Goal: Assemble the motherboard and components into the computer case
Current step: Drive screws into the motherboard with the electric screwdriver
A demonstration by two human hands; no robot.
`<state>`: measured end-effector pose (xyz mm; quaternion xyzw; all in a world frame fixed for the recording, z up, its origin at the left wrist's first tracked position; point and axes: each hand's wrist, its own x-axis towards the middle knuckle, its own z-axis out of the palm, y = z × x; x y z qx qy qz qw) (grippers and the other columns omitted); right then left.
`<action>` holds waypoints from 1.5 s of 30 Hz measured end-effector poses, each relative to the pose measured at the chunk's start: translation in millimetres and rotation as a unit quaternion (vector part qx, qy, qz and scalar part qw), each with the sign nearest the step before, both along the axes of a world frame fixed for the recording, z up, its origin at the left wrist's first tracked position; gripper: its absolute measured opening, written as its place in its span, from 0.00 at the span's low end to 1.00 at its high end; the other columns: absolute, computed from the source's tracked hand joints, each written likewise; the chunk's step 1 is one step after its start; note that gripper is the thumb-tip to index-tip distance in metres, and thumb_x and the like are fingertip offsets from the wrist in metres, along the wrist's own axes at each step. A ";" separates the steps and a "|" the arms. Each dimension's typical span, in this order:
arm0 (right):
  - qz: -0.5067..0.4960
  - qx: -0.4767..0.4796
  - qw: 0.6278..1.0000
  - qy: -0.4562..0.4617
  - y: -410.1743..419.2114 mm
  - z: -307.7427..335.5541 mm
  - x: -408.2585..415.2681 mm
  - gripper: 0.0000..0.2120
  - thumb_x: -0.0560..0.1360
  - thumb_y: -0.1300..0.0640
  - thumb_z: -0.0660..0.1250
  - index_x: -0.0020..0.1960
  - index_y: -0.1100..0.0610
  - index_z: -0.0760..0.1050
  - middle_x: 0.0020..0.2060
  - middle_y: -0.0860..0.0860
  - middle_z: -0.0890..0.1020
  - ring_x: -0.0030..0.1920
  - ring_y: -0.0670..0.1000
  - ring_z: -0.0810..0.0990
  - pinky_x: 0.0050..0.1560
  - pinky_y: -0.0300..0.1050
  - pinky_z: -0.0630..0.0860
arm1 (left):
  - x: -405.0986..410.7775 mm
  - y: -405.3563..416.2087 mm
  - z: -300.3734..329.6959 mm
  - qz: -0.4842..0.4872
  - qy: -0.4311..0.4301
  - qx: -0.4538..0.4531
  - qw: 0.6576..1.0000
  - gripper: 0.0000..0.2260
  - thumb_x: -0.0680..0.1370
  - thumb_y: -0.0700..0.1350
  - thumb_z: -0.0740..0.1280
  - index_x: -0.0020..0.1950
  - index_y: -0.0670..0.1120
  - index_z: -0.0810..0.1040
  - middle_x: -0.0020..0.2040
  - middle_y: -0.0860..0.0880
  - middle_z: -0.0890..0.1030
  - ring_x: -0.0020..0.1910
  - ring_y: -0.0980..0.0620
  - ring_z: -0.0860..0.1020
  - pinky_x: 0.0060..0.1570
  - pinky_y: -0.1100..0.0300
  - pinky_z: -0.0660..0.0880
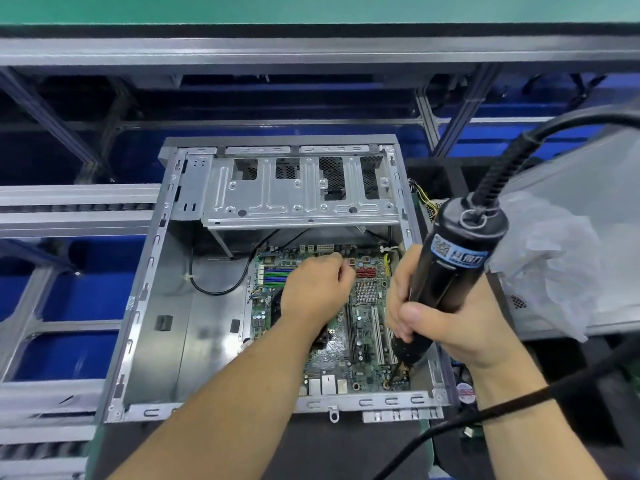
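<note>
An open grey computer case (156, 306) lies flat in front of me. A green motherboard (363, 320) sits in its right half. My right hand (446, 320) grips a black electric screwdriver (460, 258), held upright and slightly tilted. Its bit touches the board near the front right corner (389, 381). My left hand (317, 285) hovers over the middle of the board with fingers curled, pinching something small that I cannot make out. A silver drive cage (298, 188) spans the far end of the case.
A black cable (221, 291) loops over the bare case floor left of the board. The screwdriver's cord (512, 401) runs across my right wrist. A plastic-wrapped grey unit (568, 244) stands to the right. Conveyor rails (69, 209) and blue bins (69, 355) lie left.
</note>
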<state>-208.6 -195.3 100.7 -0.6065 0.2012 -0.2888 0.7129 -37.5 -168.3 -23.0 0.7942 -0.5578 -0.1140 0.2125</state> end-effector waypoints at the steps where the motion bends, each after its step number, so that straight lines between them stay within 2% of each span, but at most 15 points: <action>1: 0.002 0.000 1.000 -0.002 0.3 -0.7 0.8 0.19 0.68 0.42 0.80 0.39 0.55 0.76 0.27 0.55 0.75 0.26 0.54 0.72 0.33 0.48 0.70 | -0.1 0.0 0.5 -0.001 0.001 0.002 1.000 0.17 0.79 0.52 0.56 0.31 0.52 0.58 0.28 0.56 0.66 0.30 0.51 0.69 0.28 0.57 0.60; 5: 0.002 -0.003 1.000 0.003 1.3 -3.6 2.7 0.19 0.67 0.42 0.80 0.40 0.54 0.77 0.27 0.55 0.75 0.26 0.54 0.73 0.33 0.49 0.70 | 0.0 -0.3 1.9 -0.003 0.003 0.007 1.000 0.17 0.79 0.52 0.56 0.31 0.52 0.58 0.28 0.56 0.66 0.31 0.50 0.69 0.30 0.57 0.60; 11: -0.002 -0.002 1.000 0.020 2.9 -9.0 2.0 0.23 0.67 0.42 0.81 0.38 0.60 0.74 0.27 0.62 0.74 0.27 0.56 0.72 0.31 0.54 0.71 | 0.4 1.0 4.9 -0.010 0.014 0.009 1.000 0.17 0.80 0.51 0.57 0.33 0.52 0.59 0.29 0.56 0.66 0.31 0.48 0.70 0.30 0.56 0.61; 15: 0.017 -0.006 1.000 0.021 3.9 -9.7 1.4 0.24 0.67 0.42 0.81 0.38 0.59 0.74 0.28 0.62 0.74 0.28 0.54 0.73 0.32 0.51 0.70 | -0.3 1.8 7.2 -0.010 0.017 0.010 1.000 0.17 0.81 0.50 0.57 0.32 0.51 0.60 0.29 0.55 0.67 0.30 0.48 0.70 0.29 0.56 0.60; 17: 0.028 -0.007 0.999 0.023 5.9 -10.5 2.3 0.23 0.67 0.45 0.81 0.39 0.60 0.73 0.28 0.60 0.74 0.28 0.53 0.73 0.32 0.49 0.70 | -0.1 2.4 7.7 -0.008 0.018 0.014 1.000 0.17 0.81 0.51 0.56 0.32 0.51 0.60 0.29 0.54 0.68 0.30 0.49 0.71 0.29 0.56 0.60; 20: 0.032 -0.012 0.999 0.034 7.6 -11.5 3.0 0.16 0.66 0.55 0.77 0.40 0.63 0.72 0.28 0.58 0.74 0.28 0.52 0.72 0.33 0.47 0.70 | -0.1 2.4 8.9 -0.005 0.025 0.021 0.999 0.17 0.81 0.52 0.56 0.33 0.51 0.62 0.30 0.54 0.70 0.32 0.49 0.72 0.30 0.56 0.65; 23: 0.034 -0.007 0.999 0.037 8.0 -10.1 3.8 0.15 0.66 0.56 0.74 0.40 0.66 0.71 0.27 0.58 0.74 0.27 0.52 0.72 0.33 0.46 0.69 | -0.5 2.4 10.4 -0.006 0.025 0.030 0.999 0.17 0.82 0.52 0.55 0.34 0.49 0.65 0.31 0.52 0.72 0.33 0.49 0.73 0.32 0.55 0.70; 25: 0.034 -0.003 0.999 0.036 9.1 -9.4 3.8 0.16 0.66 0.57 0.73 0.37 0.67 0.69 0.26 0.60 0.72 0.27 0.52 0.71 0.33 0.46 0.69 | -0.3 2.6 10.4 -0.007 0.029 0.034 0.999 0.17 0.82 0.53 0.54 0.36 0.48 0.67 0.32 0.51 0.74 0.34 0.48 0.74 0.34 0.54 0.72; 28: 0.037 -0.005 0.999 0.037 10.8 -8.8 4.2 0.18 0.66 0.57 0.73 0.35 0.69 0.67 0.26 0.64 0.71 0.27 0.53 0.70 0.32 0.47 0.68 | 0.2 2.2 10.6 -0.010 0.025 0.039 0.999 0.16 0.82 0.53 0.54 0.38 0.47 0.71 0.35 0.50 0.76 0.36 0.48 0.74 0.35 0.53 0.73; 34: 0.029 -0.002 0.999 0.020 11.2 -9.7 4.2 0.17 0.66 0.57 0.73 0.35 0.65 0.67 0.27 0.58 0.73 0.27 0.52 0.71 0.33 0.45 0.69 | -0.4 2.4 8.9 -0.004 0.027 0.029 0.999 0.17 0.82 0.53 0.55 0.35 0.49 0.66 0.31 0.52 0.72 0.33 0.48 0.73 0.32 0.54 0.71; 36: 0.033 0.000 0.999 0.017 10.8 -10.5 3.6 0.17 0.66 0.57 0.75 0.38 0.66 0.69 0.27 0.57 0.74 0.27 0.51 0.72 0.33 0.45 0.69 | -0.2 2.3 8.0 -0.003 0.029 0.025 0.999 0.16 0.81 0.52 0.56 0.34 0.49 0.65 0.31 0.52 0.72 0.33 0.48 0.73 0.31 0.55 0.70; 39: 0.033 0.001 0.999 0.014 11.1 -10.3 2.8 0.21 0.65 0.48 0.82 0.39 0.61 0.74 0.28 0.56 0.75 0.27 0.51 0.72 0.34 0.45 0.70 | 0.2 2.1 6.9 -0.005 0.028 0.021 0.999 0.16 0.81 0.52 0.56 0.34 0.49 0.65 0.31 0.52 0.72 0.32 0.48 0.72 0.30 0.56 0.65; 41: 0.029 0.004 1.000 0.012 11.1 -9.9 0.6 0.22 0.66 0.42 0.82 0.38 0.57 0.75 0.28 0.56 0.75 0.27 0.51 0.73 0.34 0.46 0.70 | 0.3 1.8 5.9 -0.006 0.029 0.019 0.999 0.16 0.80 0.51 0.56 0.33 0.50 0.63 0.30 0.52 0.72 0.31 0.48 0.72 0.29 0.56 0.62; 45: 0.019 -0.001 1.000 0.009 12.0 -9.2 -3.9 0.20 0.66 0.42 0.82 0.38 0.55 0.76 0.28 0.54 0.76 0.27 0.53 0.72 0.33 0.47 0.70 | 0.1 2.0 5.6 -0.002 0.020 0.014 1.000 0.17 0.80 0.51 0.56 0.32 0.51 0.59 0.29 0.54 0.69 0.30 0.49 0.69 0.28 0.56 0.57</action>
